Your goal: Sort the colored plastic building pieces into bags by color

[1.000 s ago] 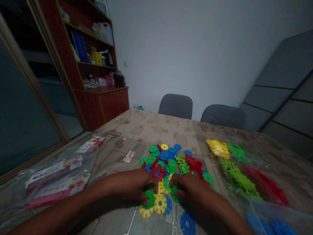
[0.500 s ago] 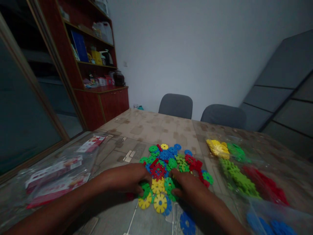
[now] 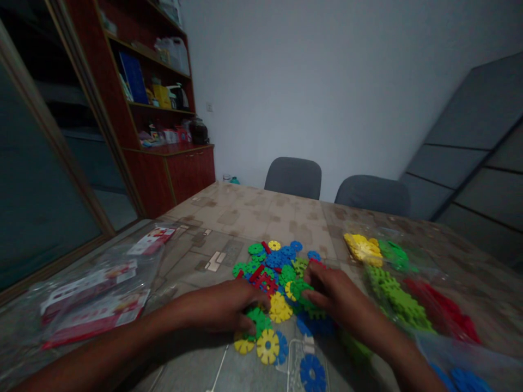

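Observation:
My left hand (image 3: 231, 306) is closed, thumb and fingers pinching a green notched disc (image 3: 258, 322) at the near left of a pile of plastic pieces. Just right of the pile's middle, my right hand (image 3: 337, 291) grips another green notched disc (image 3: 301, 288) between thumb and fingers. Several yellow notched discs (image 3: 268, 347) lie between and in front of the hands. Beyond them are blue notched discs (image 3: 281, 255) and a red square lattice piece (image 3: 265, 282). One blue disc (image 3: 312, 373) lies apart near the bottom. My right hand hides part of the pile.
Clear bags of yellow (image 3: 363, 248), light green (image 3: 398, 296) and red pieces (image 3: 443, 307) lie on the right of the patterned table (image 3: 229, 215). Flat plastic packets with red-and-white cards (image 3: 93, 280) are at left. Two grey chairs (image 3: 293, 177) stand beyond.
My right hand has moved right and a little away from me, carrying the green disc with it. My left hand has shifted slightly right with its green disc.

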Action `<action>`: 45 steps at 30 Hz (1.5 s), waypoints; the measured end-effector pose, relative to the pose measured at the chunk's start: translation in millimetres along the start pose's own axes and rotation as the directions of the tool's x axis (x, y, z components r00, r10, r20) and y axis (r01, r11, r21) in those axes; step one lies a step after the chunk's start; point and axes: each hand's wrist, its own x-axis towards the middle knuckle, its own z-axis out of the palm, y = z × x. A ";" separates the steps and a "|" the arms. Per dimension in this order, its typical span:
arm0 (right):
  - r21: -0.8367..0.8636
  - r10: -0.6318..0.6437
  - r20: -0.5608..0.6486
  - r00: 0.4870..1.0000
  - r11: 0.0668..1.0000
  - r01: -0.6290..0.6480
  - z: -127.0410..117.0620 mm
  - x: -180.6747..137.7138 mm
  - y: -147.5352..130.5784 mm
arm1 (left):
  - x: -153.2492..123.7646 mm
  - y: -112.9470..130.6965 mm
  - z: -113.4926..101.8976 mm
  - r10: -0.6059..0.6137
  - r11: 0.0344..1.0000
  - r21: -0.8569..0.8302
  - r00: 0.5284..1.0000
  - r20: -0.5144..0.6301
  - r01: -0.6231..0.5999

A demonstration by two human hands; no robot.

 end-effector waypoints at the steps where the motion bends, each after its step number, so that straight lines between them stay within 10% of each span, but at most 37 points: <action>1: 0.012 -0.008 -0.051 0.999 1.000 0.009 -10.1 -3.1 -0.7 | 0.7 0.8 0.0 0.006 1.000 -0.019 1.000 -0.018 -0.007; 9: 0.047 0.010 -0.296 0.955 0.999 0.004 -56.6 -28.2 -3.3 | 7.9 12.6 8.2 -0.157 0.982 0.100 0.987 -0.034 0.160; 17: -0.034 0.001 -0.125 0.992 0.999 -0.005 -43.3 -21.7 -13.9 | 6.4 20.1 12.0 -0.196 0.966 0.157 0.977 -0.086 0.207; 29: 0.061 -0.032 -0.004 0.999 0.998 0.033 -20.0 -13.5 -8.7 | 14.2 4.2 11.9 -0.116 0.975 -0.211 0.970 -0.211 0.071; 34: 0.263 -0.074 -0.023 0.997 0.962 0.078 5.3 -7.7 -7.2 | 20.6 -4.5 12.3 -0.010 0.851 -0.502 0.950 -0.313 -0.156; 41: 0.604 -0.070 -0.032 0.997 0.794 0.075 37.7 2.9 -6.4 | 18.0 -1.1 20.3 0.046 0.620 -0.770 0.987 -0.154 -0.149; 45: 0.656 -0.028 -0.048 0.998 0.753 0.053 47.7 5.9 -12.7 | 16.8 0.8 26.6 -0.012 0.698 -0.693 0.965 -0.261 -0.179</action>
